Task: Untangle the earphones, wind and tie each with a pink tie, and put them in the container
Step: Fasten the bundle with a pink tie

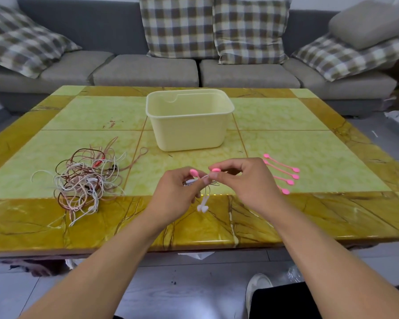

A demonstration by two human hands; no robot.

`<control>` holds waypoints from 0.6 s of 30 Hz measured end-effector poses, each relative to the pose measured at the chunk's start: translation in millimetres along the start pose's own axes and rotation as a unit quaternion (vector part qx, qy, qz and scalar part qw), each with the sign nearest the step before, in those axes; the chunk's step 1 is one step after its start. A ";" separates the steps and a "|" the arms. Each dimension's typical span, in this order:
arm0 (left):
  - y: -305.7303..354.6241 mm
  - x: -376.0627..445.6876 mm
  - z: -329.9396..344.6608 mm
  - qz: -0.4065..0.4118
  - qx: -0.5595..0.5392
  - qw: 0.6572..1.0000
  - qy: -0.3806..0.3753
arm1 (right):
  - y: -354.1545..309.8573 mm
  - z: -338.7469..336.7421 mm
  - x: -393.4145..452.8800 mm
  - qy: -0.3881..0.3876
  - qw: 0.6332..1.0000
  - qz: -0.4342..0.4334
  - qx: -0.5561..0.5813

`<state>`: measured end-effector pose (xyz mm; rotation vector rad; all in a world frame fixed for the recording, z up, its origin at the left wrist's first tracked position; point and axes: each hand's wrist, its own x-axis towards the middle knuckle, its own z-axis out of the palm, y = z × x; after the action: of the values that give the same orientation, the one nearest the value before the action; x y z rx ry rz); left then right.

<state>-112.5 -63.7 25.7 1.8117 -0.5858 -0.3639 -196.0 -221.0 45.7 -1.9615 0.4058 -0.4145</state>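
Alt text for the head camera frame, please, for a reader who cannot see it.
Two hands, left hand and right hand, hold a wound white earphone above the near edge of a yellow-green table and wrap a pink tie around it. A tangle of earphones lies to the left, four spare ties to the right, a pale yellow container behind.

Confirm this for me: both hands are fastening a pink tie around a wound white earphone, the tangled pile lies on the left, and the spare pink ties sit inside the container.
Wrong on one point. In the head view the spare pink ties lie on the table, right of the container, not inside it. The rest stands.
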 end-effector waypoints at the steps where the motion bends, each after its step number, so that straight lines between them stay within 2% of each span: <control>1: -0.8 -1.3 3.0 -0.017 -0.025 0.999 0.013 | 0.0 2.4 -0.4 0.011 0.998 -0.022 -0.057; 3: -1.5 -4.1 10.4 -0.063 -0.091 0.993 0.034 | -3.0 9.3 -3.7 0.033 0.990 -0.060 -0.122; 6: 0.7 -4.9 19.7 -0.131 -0.204 0.970 0.032 | -7.5 21.0 -9.9 0.047 0.995 -0.054 -0.067; 9: 3.2 -1.4 21.1 -0.185 -0.317 0.930 0.000 | -3.8 25.6 -8.6 0.054 0.996 -0.053 -0.054; 13: 6.5 -1.3 17.7 -0.206 -0.389 0.897 -0.047 | 1.0 19.8 -2.6 0.039 0.997 -0.038 -0.052; 18: 11.1 -0.6 17.6 -0.226 -0.473 0.850 -0.039 | 1.2 17.1 -3.9 0.035 0.995 -0.061 -0.068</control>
<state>-124.5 -80.0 30.7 0.9390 0.0298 -0.8738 -191.7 -206.1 37.4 -2.1162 0.3680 -0.5470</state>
